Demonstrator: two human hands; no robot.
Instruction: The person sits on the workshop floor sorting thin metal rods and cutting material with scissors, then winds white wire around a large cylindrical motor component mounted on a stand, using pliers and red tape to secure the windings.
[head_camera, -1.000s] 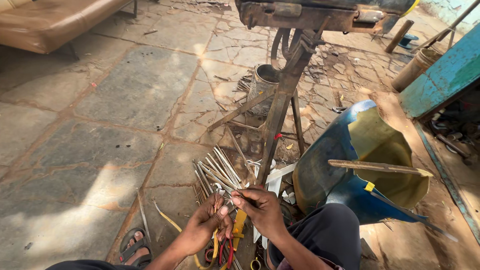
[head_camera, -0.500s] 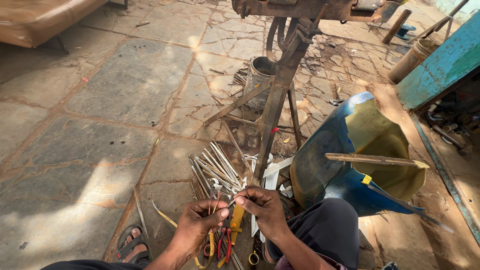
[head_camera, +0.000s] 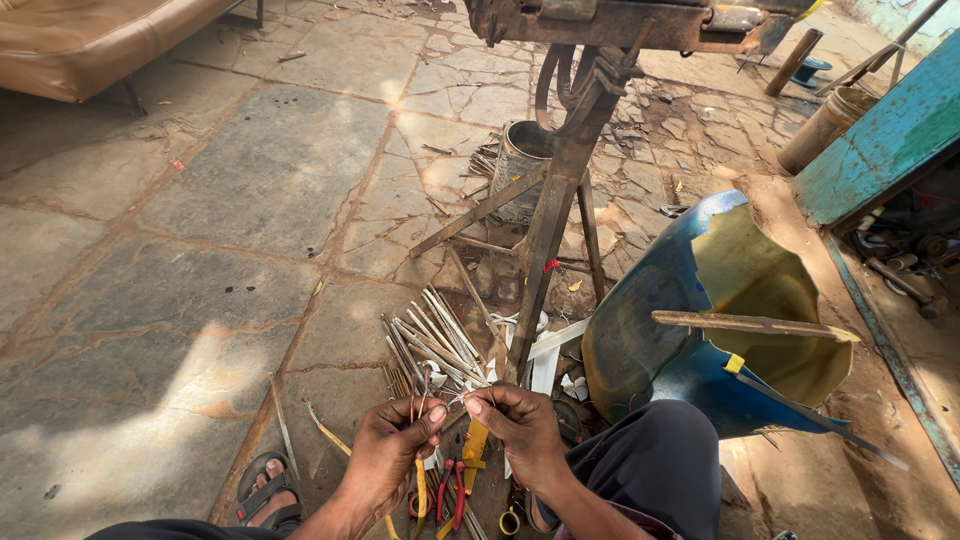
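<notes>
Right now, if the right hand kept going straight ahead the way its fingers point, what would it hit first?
The right hand points toward the left hand, so it would probably meet the left hand's fingertips first, across the thin wire piece pinched between them; depth is hard to judge.

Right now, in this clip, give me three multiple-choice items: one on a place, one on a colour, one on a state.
1. Where does the pile of metal rods lie?
A. on the stone floor by the rusty stand
B. inside the blue drum
C. on the sofa

2. What colour is the cut drum outside?
A. red
B. blue
C. white

3. How are the two hands?
A. far apart
B. both flat on the floor
C. close together, pinching a thin piece

Answers: 1 A, the rods rest beside the stand. 2 B, its outer wall is blue. 3 C, left hand and right hand meet fingertip to fingertip.
</notes>
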